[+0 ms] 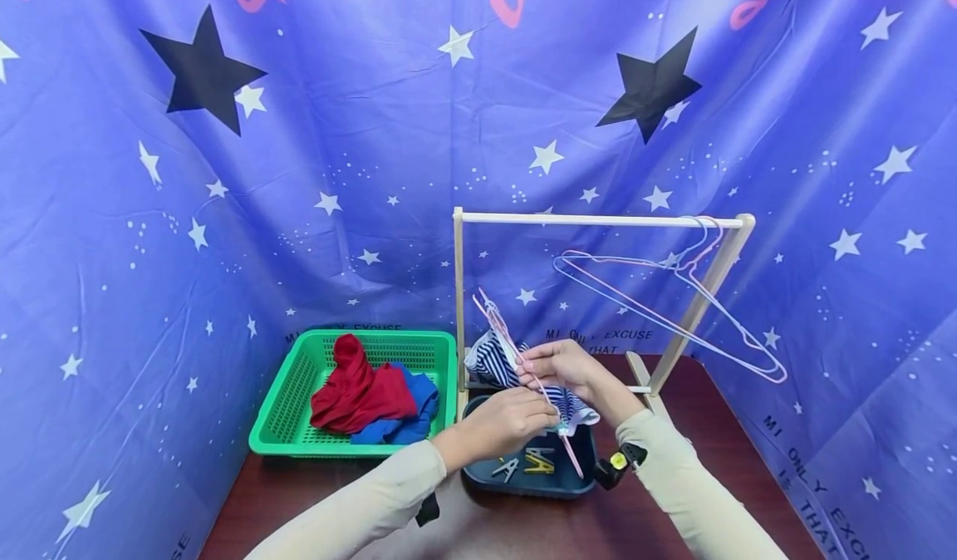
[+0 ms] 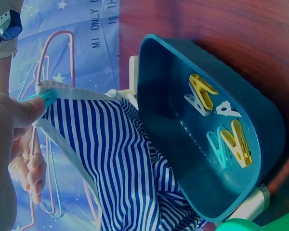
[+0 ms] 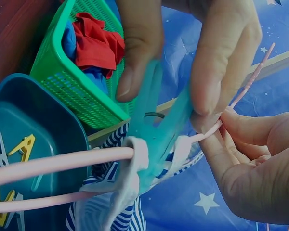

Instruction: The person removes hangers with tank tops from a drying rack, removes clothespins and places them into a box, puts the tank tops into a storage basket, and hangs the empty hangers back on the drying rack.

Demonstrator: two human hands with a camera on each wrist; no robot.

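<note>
My left hand pinches a teal clothespin between thumb and fingers; the peg straddles the white edge of a blue-and-white striped garment and a pink wire hanger. Beyond it, my right hand pinches the same hanger's wire. In the head view the hanger is tilted, and my right hand sits just above and right of the left. The striped cloth hangs beneath both hands, over a dark blue bin that holds several yellow, white, grey and teal clothespins.
A green basket with a red cloth and a blue cloth stands at left. Behind the bin rises a wooden rack, with pink and blue hangers on its right end. A starry curtain surrounds the brown table.
</note>
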